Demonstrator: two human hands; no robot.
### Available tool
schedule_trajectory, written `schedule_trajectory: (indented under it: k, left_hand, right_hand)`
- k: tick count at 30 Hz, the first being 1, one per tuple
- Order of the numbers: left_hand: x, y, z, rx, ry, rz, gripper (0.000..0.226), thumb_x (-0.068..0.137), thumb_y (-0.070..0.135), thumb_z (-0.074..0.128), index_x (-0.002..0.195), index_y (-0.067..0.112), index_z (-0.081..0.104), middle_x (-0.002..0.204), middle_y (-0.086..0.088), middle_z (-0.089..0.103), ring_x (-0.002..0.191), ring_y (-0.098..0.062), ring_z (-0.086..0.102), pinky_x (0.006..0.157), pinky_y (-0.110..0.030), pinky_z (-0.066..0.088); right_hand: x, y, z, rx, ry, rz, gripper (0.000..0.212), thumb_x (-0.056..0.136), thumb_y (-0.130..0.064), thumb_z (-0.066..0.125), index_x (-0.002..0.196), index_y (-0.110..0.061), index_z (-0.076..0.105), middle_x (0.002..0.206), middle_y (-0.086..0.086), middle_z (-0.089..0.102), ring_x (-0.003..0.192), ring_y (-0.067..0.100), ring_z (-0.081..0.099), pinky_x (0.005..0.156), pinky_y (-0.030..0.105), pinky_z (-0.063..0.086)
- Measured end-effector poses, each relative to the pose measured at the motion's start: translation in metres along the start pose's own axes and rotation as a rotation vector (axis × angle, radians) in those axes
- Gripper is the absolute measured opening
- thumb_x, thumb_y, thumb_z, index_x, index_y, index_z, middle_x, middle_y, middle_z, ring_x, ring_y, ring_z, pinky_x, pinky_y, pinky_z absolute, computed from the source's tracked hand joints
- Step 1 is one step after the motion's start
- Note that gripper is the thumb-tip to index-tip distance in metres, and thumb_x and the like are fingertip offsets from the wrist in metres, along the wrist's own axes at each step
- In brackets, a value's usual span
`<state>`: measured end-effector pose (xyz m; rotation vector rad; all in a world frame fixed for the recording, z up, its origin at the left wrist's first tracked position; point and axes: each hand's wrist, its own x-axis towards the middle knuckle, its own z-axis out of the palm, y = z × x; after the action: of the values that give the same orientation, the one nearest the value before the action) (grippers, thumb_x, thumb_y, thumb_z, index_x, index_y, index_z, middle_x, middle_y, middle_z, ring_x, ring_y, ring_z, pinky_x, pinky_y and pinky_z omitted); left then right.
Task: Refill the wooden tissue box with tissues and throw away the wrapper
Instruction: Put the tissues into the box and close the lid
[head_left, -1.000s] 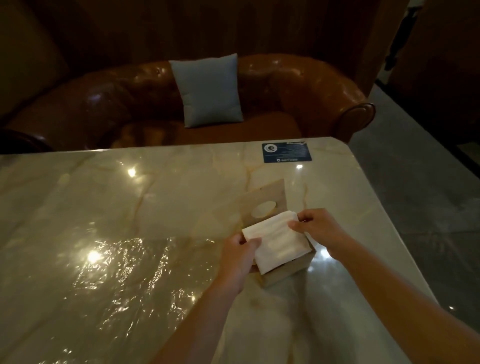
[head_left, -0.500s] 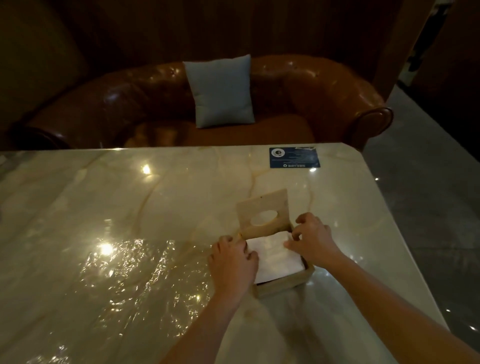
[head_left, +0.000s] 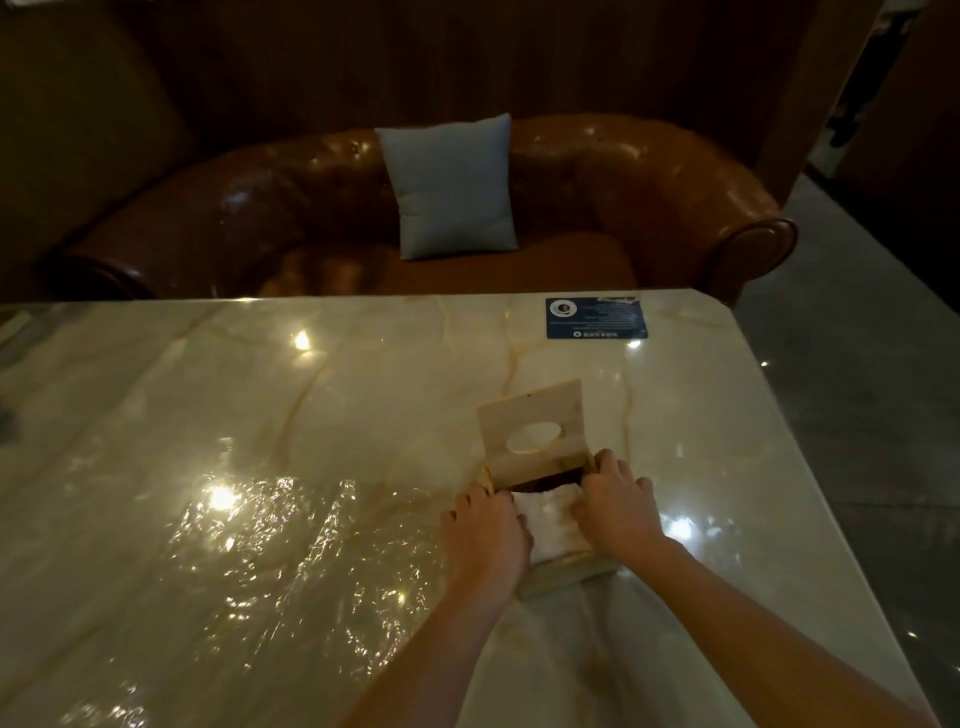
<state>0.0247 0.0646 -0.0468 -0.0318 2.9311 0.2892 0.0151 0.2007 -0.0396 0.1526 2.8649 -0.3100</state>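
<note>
Hands (head_left: 485, 540) (head_left: 618, 512) press tissues (head_left: 550, 519) into box (head_left: 571, 569).

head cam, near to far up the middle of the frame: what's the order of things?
Tissues in the wooden tissue box → raised lid with oval hole → blue card at the table far edge → leather sofa with grey cushion.
</note>
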Motion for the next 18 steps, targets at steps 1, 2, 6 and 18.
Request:
schedule_trajectory:
  k: [1,2,6,18]
  left_hand:
    - [0.0,0.001,0.001,0.02,0.003,0.005,0.028,0.087,0.028,0.047,0.11,0.015,0.06,0.12,-0.01,0.054,0.113,-0.031,0.049,0.092,-0.042,0.036]
    - [0.001,0.003,0.001,0.041,-0.005,0.006,0.028,0.087,0.026,0.048,0.109,0.014,0.06,0.12,-0.011,0.055,0.111,-0.031,0.051,0.092,-0.042,0.037]
    - [0.002,0.006,-0.002,0.08,-0.037,0.013,0.03,0.085,0.024,0.049,0.111,0.012,0.058,0.119,-0.012,0.055,0.109,-0.031,0.053,0.09,-0.042,0.038]
    - [-0.021,0.012,-0.032,0.123,0.302,0.412,0.032,0.031,0.025,0.084,0.055,0.021,0.064,0.053,0.004,0.062,0.051,-0.014,0.063,0.048,-0.018,0.047]
  right_hand:
    - [-0.001,0.0,0.002,-0.002,-0.006,0.002,0.029,0.09,-0.014,0.042,0.116,-0.011,0.056,0.131,0.009,0.039,0.12,0.026,0.04,0.1,0.042,0.035]
    - [-0.001,0.0,0.003,-0.009,-0.013,0.003,0.028,0.091,-0.014,0.042,0.116,-0.011,0.056,0.131,0.01,0.04,0.119,0.027,0.041,0.099,0.043,0.036]
    - [-0.002,0.0,0.002,-0.091,-0.006,0.006,0.026,0.091,-0.019,0.043,0.112,-0.013,0.057,0.132,0.01,0.041,0.118,0.027,0.043,0.097,0.045,0.037]
    - [-0.014,-0.002,-0.009,-0.169,0.272,-0.081,0.027,0.076,-0.016,0.068,0.101,-0.011,0.064,0.116,0.012,0.057,0.104,0.029,0.056,0.087,0.043,0.044]
